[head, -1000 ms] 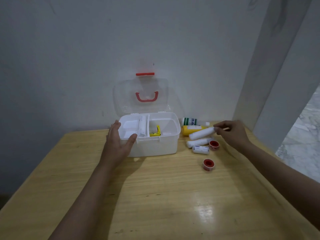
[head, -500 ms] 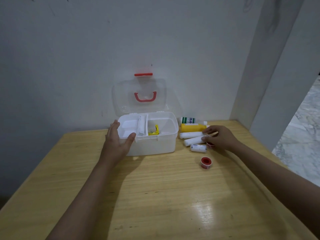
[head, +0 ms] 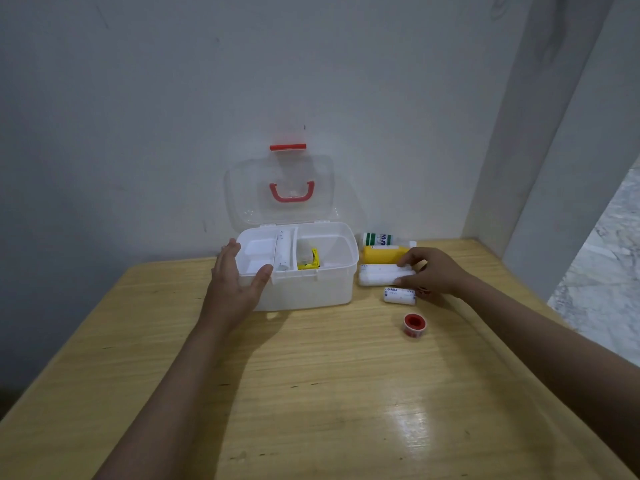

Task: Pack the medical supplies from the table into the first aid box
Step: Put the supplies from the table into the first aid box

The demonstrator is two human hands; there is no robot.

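The white first aid box (head: 311,292) stands open at the back of the table, its clear lid (head: 280,202) with a red handle upright. Inside are a white tray (head: 256,252) and a yellow item (head: 311,263). My left hand (head: 232,285) grips the box's front left corner, thumb over the rim. My right hand (head: 433,275) is closed around two long white bandage rolls (head: 377,275) lying side by side right of the box. A short bandage roll (head: 400,295) and a red tape roll (head: 414,325) lie nearer me.
A yellow bottle (head: 381,254) and a green-and-white bottle (head: 379,239) lie behind the rolls by the wall. A second red tape roll (head: 424,291) peeks out under my right hand. The wooden table (head: 329,393) meets the wall behind and a pillar at right.
My right hand lowered the long bandage roll it was holding onto the table beside another roll, and now closes around both. My left hand stayed on the box.
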